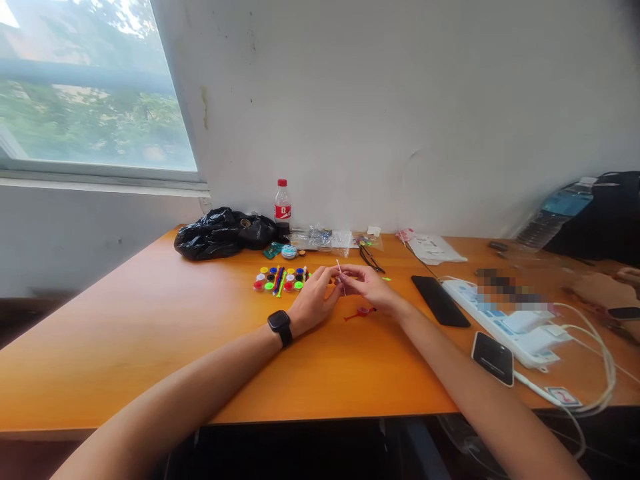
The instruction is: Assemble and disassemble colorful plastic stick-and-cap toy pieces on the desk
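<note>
My left hand [315, 297], with a black watch [280, 325] on its wrist, is closed in a pinch over the middle of the table. My right hand [365, 283] meets it fingertip to fingertip. Between them they grip a thin white strip [339, 265], its upper end poking out above the fingers; the lower part is mostly hidden. Just below my right hand lies a small red strap-like piece [354, 315] with a dark round middle. Left of my hands, small round coloured discs [258, 285] stand in rows, with bright narrow strips [281, 283] lying among them.
Behind stand a black plastic bag [220, 233], a cola bottle [283, 208] and clear packets [325, 238]. At right lie a black slab [440, 301], a white power strip [515, 333] with cables, and a phone [493, 358]. Another person's hand [603, 293] shows at the far right.
</note>
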`<move>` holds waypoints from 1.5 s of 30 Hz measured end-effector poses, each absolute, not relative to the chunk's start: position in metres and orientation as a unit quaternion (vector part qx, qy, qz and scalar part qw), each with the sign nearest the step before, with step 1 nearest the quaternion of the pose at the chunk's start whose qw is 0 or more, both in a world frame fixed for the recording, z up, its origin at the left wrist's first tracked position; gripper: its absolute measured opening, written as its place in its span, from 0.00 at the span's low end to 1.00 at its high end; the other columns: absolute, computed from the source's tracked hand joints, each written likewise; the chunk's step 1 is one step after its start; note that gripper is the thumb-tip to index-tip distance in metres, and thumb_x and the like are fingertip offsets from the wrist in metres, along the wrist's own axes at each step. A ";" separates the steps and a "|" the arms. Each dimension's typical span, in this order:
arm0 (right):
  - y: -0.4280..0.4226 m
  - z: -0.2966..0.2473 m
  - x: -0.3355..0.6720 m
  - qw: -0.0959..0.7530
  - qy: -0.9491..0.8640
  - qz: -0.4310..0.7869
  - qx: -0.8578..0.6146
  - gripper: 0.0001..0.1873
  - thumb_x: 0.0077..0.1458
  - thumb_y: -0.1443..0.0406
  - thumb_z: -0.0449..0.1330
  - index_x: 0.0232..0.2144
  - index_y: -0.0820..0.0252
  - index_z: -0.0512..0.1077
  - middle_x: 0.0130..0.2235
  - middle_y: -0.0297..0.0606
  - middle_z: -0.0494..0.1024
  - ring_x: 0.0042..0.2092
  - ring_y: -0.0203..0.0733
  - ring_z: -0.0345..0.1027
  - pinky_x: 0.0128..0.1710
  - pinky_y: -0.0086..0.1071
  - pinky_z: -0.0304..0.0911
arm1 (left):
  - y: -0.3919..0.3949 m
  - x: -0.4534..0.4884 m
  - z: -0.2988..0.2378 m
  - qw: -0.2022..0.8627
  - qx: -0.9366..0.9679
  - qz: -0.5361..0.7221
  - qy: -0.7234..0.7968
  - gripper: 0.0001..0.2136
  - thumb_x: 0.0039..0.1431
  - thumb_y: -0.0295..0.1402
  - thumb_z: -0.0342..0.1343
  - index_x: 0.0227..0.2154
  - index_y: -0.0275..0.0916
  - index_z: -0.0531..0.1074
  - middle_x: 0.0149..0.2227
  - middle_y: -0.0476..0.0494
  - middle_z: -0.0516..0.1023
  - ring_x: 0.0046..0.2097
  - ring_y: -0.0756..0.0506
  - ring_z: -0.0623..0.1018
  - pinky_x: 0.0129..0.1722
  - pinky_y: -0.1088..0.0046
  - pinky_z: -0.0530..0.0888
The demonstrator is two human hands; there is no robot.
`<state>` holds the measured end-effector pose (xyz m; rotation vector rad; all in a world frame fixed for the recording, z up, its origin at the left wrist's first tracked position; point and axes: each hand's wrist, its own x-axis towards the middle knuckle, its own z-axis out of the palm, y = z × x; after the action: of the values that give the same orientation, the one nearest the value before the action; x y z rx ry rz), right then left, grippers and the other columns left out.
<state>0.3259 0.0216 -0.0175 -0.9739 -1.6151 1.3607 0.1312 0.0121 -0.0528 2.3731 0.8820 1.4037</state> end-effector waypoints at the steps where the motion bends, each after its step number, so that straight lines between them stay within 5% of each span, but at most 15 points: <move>1: 0.021 -0.018 0.326 0.392 -0.637 0.537 -0.389 0.24 0.56 0.50 0.71 0.49 0.57 0.81 0.47 0.43 0.83 0.44 0.45 0.79 0.48 0.41 0.76 | 0.013 0.131 -0.054 0.126 0.814 0.478 0.305 0.07 0.72 0.30 0.53 0.50 0.42 0.70 0.47 0.42 0.76 0.49 0.42 0.77 0.51 0.62 0.74; 8: 0.018 -0.013 0.326 0.360 -0.692 0.489 -0.391 0.12 0.55 0.59 0.69 0.38 0.60 0.76 0.36 0.38 0.82 0.36 0.41 0.76 0.40 0.35 0.73 | 0.015 0.132 -0.059 0.158 0.832 0.438 0.303 0.07 0.68 0.29 0.57 0.47 0.42 0.71 0.43 0.44 0.74 0.42 0.45 0.75 0.43 0.67 0.73; 12: 0.019 -0.017 0.326 0.337 -0.700 0.506 -0.375 0.14 0.57 0.56 0.66 0.38 0.59 0.71 0.31 0.34 0.78 0.28 0.34 0.67 0.29 0.29 0.62 | 0.015 0.132 -0.060 0.162 0.840 0.427 0.293 0.09 0.65 0.26 0.58 0.47 0.42 0.70 0.43 0.46 0.71 0.40 0.46 0.73 0.41 0.69 0.72; 21: 0.025 -0.021 0.329 0.312 -0.708 0.428 -0.466 0.11 0.62 0.56 0.54 0.38 0.56 0.69 0.26 0.27 0.63 0.25 0.35 0.51 0.25 0.29 0.50 | 0.019 0.129 -0.061 0.166 0.842 0.429 0.281 0.09 0.63 0.22 0.55 0.42 0.41 0.68 0.43 0.46 0.69 0.40 0.47 0.72 0.42 0.70 0.74; 25: 0.033 -0.023 0.340 0.365 -0.676 0.323 -0.552 0.10 0.60 0.61 0.52 0.45 0.52 0.62 0.27 0.26 0.64 0.27 0.39 0.57 0.29 0.31 0.55 | 0.025 0.124 -0.062 0.140 0.844 0.401 0.327 0.05 0.69 0.26 0.51 0.44 0.41 0.70 0.44 0.44 0.71 0.41 0.45 0.75 0.42 0.68 0.74; 30: 0.043 -0.030 0.346 0.375 -0.731 0.162 -0.546 0.01 0.59 0.64 0.53 0.35 0.54 0.64 0.32 0.34 0.71 0.34 0.43 0.65 0.37 0.35 0.59 | 0.025 0.122 -0.060 -0.007 0.857 0.331 0.396 0.06 0.68 0.26 0.52 0.35 0.40 0.70 0.35 0.40 0.75 0.41 0.38 0.74 0.45 0.58 0.73; 39: 0.048 -0.049 0.341 0.321 -0.788 0.103 -0.515 0.13 0.60 0.70 0.55 0.42 0.64 0.79 0.39 0.44 0.77 0.35 0.43 0.69 0.41 0.36 0.65 | -0.003 0.136 -0.054 -0.077 0.902 0.253 0.342 0.12 0.67 0.31 0.54 0.26 0.38 0.74 0.31 0.35 0.76 0.38 0.37 0.75 0.38 0.59 0.73; 45: 0.049 -0.044 0.342 0.302 -0.793 0.090 -0.521 0.16 0.63 0.66 0.58 0.49 0.61 0.81 0.39 0.43 0.78 0.34 0.43 0.69 0.41 0.36 0.67 | -0.006 0.136 -0.051 -0.096 0.886 0.268 0.365 0.12 0.66 0.36 0.56 0.28 0.37 0.76 0.30 0.30 0.77 0.40 0.32 0.76 0.41 0.52 0.72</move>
<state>0.3424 0.0493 -0.0440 -1.3814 -2.1044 0.2388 0.1360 -0.0064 -0.0513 2.9690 1.2235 0.8980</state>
